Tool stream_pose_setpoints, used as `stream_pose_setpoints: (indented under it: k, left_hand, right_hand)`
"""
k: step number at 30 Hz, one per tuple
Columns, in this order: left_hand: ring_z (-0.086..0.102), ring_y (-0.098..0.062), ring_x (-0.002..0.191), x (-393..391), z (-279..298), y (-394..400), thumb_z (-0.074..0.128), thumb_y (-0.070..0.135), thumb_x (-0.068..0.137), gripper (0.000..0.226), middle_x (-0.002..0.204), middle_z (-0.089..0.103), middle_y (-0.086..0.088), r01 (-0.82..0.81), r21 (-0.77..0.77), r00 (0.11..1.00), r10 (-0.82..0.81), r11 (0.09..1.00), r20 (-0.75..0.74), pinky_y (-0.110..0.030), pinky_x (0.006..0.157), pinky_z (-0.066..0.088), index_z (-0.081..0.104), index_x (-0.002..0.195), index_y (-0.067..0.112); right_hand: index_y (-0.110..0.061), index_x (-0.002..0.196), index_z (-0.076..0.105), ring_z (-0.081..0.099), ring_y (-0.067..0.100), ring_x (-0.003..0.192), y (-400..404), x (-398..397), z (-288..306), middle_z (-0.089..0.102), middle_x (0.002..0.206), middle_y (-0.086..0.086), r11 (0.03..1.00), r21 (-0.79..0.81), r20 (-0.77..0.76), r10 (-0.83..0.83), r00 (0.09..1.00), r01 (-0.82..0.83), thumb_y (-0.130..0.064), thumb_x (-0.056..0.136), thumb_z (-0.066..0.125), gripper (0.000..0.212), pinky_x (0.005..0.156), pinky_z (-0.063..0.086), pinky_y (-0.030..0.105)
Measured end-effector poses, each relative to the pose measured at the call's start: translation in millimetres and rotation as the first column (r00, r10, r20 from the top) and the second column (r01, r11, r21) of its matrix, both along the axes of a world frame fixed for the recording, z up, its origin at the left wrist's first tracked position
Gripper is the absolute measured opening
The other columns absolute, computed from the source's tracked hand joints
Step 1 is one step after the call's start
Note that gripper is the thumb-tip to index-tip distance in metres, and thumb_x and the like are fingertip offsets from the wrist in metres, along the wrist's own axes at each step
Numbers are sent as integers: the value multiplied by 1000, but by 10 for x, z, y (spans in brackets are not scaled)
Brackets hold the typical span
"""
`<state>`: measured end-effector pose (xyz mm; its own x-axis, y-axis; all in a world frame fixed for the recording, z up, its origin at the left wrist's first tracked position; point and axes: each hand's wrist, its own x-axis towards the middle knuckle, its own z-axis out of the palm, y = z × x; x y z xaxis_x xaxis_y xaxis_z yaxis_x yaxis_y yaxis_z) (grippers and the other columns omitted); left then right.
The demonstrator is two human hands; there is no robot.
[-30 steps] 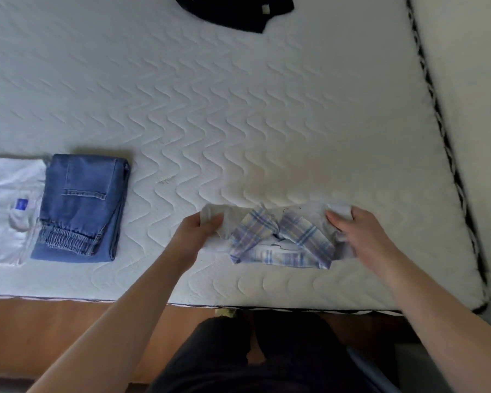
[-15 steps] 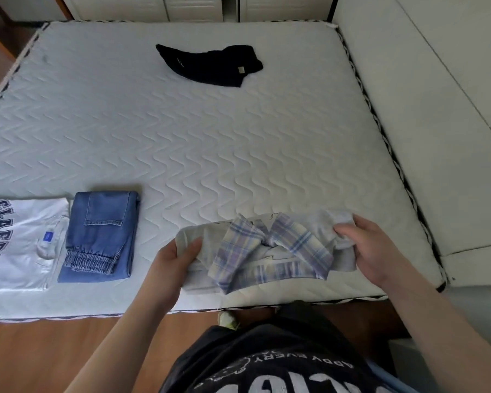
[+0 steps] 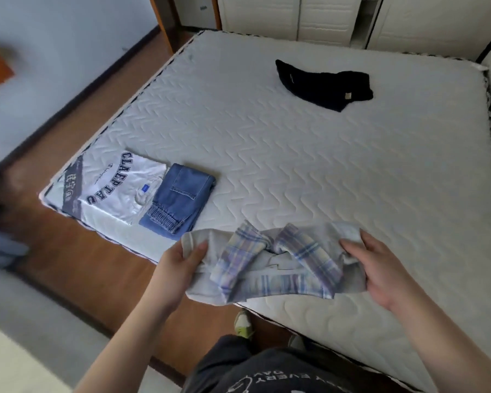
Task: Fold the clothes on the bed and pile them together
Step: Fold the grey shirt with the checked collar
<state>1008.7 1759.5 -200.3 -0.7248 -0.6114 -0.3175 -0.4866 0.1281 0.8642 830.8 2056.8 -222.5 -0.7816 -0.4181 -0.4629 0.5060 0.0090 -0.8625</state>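
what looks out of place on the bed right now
The black garment lies crumpled and unfolded at the far side of the mattress, well apart from the folded white t-shirt and jeans lying side by side at the near corner.

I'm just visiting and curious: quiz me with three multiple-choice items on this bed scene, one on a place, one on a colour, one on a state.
1. Where do the folded jeans lie?
A. beside the white T-shirt
B. on the floor
C. on the dark garment

2. What colour is the lettering on the white T-shirt?
A. red
B. dark blue
C. green

3. How is the plaid shirt?
A. lying alone on the mattress
B. held at both ends by left hand and right hand
C. lying on the jeans

Answers: 1 A, their edges meet near the mattress corner; 2 B, the print reads dark blue; 3 B, fingers curl round each end.
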Motion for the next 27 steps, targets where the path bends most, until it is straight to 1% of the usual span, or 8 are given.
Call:
stream_pose_setpoints:
  k: [4,7,10,13,16,18,21,27]
  left_hand:
    - [69,-2,69,382,2,-117,61,44,92,25,81,75,9,-178,-38,984,178,983,-1,-15,58,49,70,92,21]
    - [71,-7,74,674,16,-268,62,39,94,18,84,76,8,-292,-33,956,292,956,-22,-23,64,51,69,93,23]
    - [72,-14,81,962,30,-467,63,38,94,14,88,76,6,-397,-24,918,395,918,-41,-35,74,56,69,95,26]
    - [72,-11,83,1235,37,-710,62,37,94,12,90,76,7,-481,-16,875,479,876,-73,-33,74,54,69,97,28]
    - [72,-13,85,1468,44,-977,61,36,95,12,91,76,6,-534,17,842,533,846,-86,-33,76,53,69,97,28]
    - [72,-14,84,1593,66,-1153,61,33,96,12,91,76,4,-551,55,827,554,833,-100,-32,74,53,69,98,25]
    - [72,-13,83,1738,113,-1434,60,31,96,12,91,76,2,-552,71,823,556,831,-113,-28,71,51,68,98,22]
    - [72,-13,87,1924,208,-1930,59,29,97,13,95,75,3,-576,107,793,586,810,-165,-28,74,53,68,103,22]
  right_hand:
    - [-25,95,75,73,21,83,-433,-93,-23,75,96,9,988,15,-23,157,987,-157,-11,91,60,21,66,57,30]
    - [-24,95,75,72,20,83,-869,-88,-11,75,96,8,967,25,-48,254,966,-253,-10,90,60,21,74,56,32]
    - [-23,95,76,72,19,83,-1354,-38,48,75,96,8,934,30,-59,356,933,-355,-10,91,60,21,70,56,28]
    - [-21,97,75,72,20,84,-1849,41,101,75,95,7,899,39,-58,437,898,-435,-12,91,61,18,67,56,28]
    - [-15,101,73,72,20,84,-2350,161,142,75,95,8,871,48,-85,491,867,-488,-12,91,60,16,74,54,31]
    - [-18,97,74,71,20,84,-2666,265,184,75,95,9,857,55,-93,515,852,-512,-11,91,60,16,79,53,34]
    - [-20,91,75,71,20,82,-3114,406,244,75,94,9,842,69,-101,540,836,-535,-11,91,61,17,79,52,35]
    - [-12,104,71,72,22,85,-3874,542,347,75,97,10,816,59,-120,578,807,-576,-11,88,64,17,80,53,35]
